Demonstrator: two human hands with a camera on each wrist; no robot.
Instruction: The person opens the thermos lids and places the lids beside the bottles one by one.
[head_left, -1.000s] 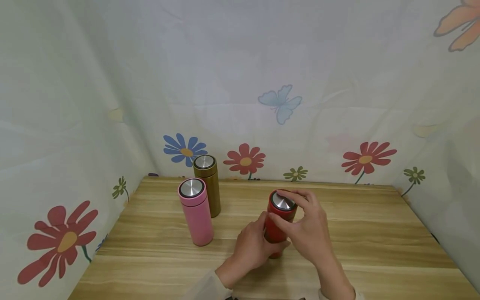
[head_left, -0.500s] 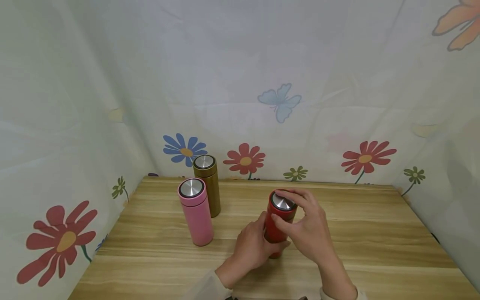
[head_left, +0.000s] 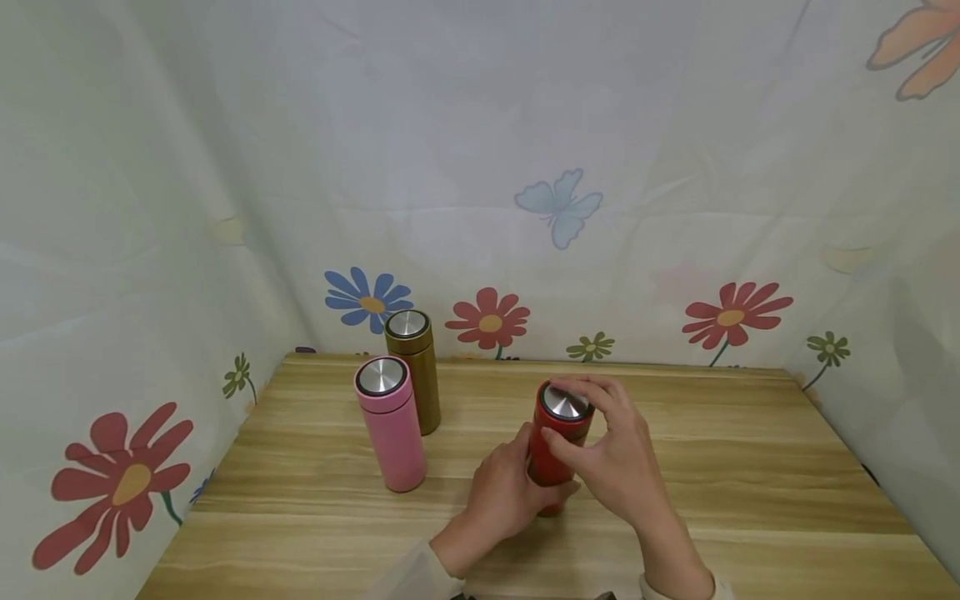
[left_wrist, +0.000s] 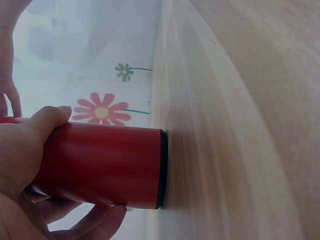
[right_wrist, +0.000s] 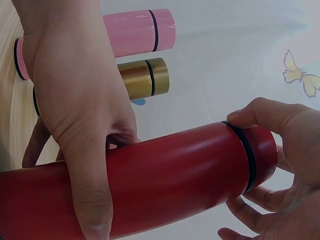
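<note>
A red thermos with a silver-topped lid stands upright on the wooden table. My left hand grips its body around the lower half; in the left wrist view the thermos's black base ring meets the tabletop. Thumb and fingers of my right hand hold the lid at the top. In the right wrist view a black ring marks the seam between body and lid, with the right thumb lying at that seam.
To the left stands a pink thermos, and close behind it a gold thermos, both upright with lids on. A floral curtain borders the table at the back and sides.
Between the earlier frames and now, the right thumb has shifted very slightly to the right at the lid's edge. The left hand and all three thermoses stay in place.
</note>
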